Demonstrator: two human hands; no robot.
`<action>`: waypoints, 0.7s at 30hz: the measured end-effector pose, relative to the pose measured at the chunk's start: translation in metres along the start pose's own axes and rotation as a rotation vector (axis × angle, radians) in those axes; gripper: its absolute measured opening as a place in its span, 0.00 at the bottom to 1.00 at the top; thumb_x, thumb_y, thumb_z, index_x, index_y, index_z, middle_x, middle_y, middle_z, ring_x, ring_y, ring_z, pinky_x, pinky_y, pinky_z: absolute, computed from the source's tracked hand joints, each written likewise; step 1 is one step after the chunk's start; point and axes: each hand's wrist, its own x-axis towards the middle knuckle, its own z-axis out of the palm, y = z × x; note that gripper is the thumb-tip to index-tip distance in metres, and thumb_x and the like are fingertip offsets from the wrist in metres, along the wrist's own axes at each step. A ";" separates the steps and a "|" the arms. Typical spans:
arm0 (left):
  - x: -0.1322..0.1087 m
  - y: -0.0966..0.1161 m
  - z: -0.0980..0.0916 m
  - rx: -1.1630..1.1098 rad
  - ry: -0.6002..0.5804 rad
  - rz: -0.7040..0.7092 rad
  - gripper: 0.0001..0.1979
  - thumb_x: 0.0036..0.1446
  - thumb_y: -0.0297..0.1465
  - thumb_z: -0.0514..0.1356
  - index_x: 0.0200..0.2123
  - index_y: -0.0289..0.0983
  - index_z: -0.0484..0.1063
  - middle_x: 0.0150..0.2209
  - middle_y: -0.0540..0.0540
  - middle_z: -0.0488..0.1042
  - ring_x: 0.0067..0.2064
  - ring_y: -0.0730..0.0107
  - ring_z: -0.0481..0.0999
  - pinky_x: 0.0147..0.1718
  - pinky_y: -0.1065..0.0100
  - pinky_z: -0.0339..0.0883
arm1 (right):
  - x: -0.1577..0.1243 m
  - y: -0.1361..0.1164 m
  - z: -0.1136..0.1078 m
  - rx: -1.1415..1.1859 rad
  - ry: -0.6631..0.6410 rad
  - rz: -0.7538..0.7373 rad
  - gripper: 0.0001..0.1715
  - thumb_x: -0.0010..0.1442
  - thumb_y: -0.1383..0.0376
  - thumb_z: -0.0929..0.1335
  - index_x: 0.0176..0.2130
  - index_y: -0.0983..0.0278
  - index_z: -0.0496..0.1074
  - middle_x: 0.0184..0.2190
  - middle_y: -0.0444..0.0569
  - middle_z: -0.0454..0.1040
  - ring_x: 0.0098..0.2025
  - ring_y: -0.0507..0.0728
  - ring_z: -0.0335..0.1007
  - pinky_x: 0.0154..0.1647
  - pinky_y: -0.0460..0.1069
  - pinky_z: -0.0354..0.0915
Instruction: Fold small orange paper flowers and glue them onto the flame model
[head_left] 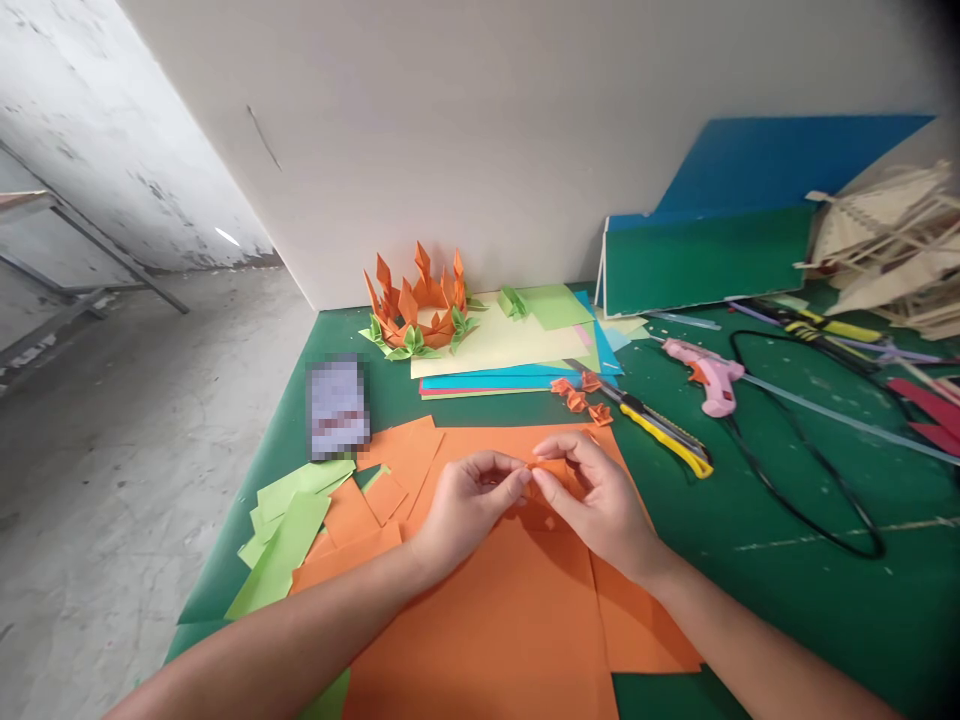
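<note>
Between my two hands is a small piece of orange paper point(556, 474), partly hidden by the fingers. My left hand point(474, 500) pinches its left edge between thumb and forefinger. On the other side, my right hand point(596, 500) is closed on the same piece, with the thumb close to the left thumb. Both hands are just above large orange sheets point(480, 620). Beyond them lie several small folded orange paper pieces point(576, 400), beside a yellow utility knife point(667, 440). An orange folded-paper crown with green leaves point(416, 310) stands farther back.
Green strips point(281, 550) and cut orange pieces point(352, 510) lie to the left, near a blurred rectangular object point(337, 408). Stacked coloured sheets point(495, 345) lie at the back. A pink glue gun point(712, 378) with a black cord point(795, 520) is on the right. A pale wall point(480, 130) stands behind.
</note>
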 end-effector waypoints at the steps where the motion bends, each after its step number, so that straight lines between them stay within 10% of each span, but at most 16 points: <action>1: 0.001 0.001 0.000 0.001 -0.008 -0.006 0.15 0.52 0.42 0.66 0.31 0.34 0.75 0.26 0.48 0.74 0.28 0.74 0.72 0.28 0.72 0.65 | 0.000 0.000 0.001 0.006 -0.002 -0.003 0.07 0.62 0.65 0.67 0.42 0.57 0.68 0.39 0.46 0.70 0.45 0.55 0.69 0.47 0.49 0.68; 13: 0.000 0.001 -0.003 0.167 -0.172 0.110 0.17 0.55 0.44 0.62 0.27 0.35 0.69 0.25 0.49 0.69 0.27 0.73 0.70 0.27 0.71 0.63 | 0.003 -0.001 -0.007 0.132 -0.188 0.067 0.10 0.62 0.58 0.68 0.44 0.57 0.67 0.36 0.45 0.67 0.40 0.54 0.68 0.40 0.48 0.70; 21: 0.001 0.009 -0.001 -0.224 -0.044 -0.084 0.19 0.52 0.44 0.65 0.27 0.37 0.62 0.24 0.52 0.71 0.28 0.70 0.78 0.29 0.71 0.66 | 0.002 0.004 -0.007 0.098 -0.083 -0.043 0.13 0.65 0.60 0.65 0.50 0.55 0.64 0.42 0.47 0.69 0.43 0.55 0.68 0.45 0.50 0.69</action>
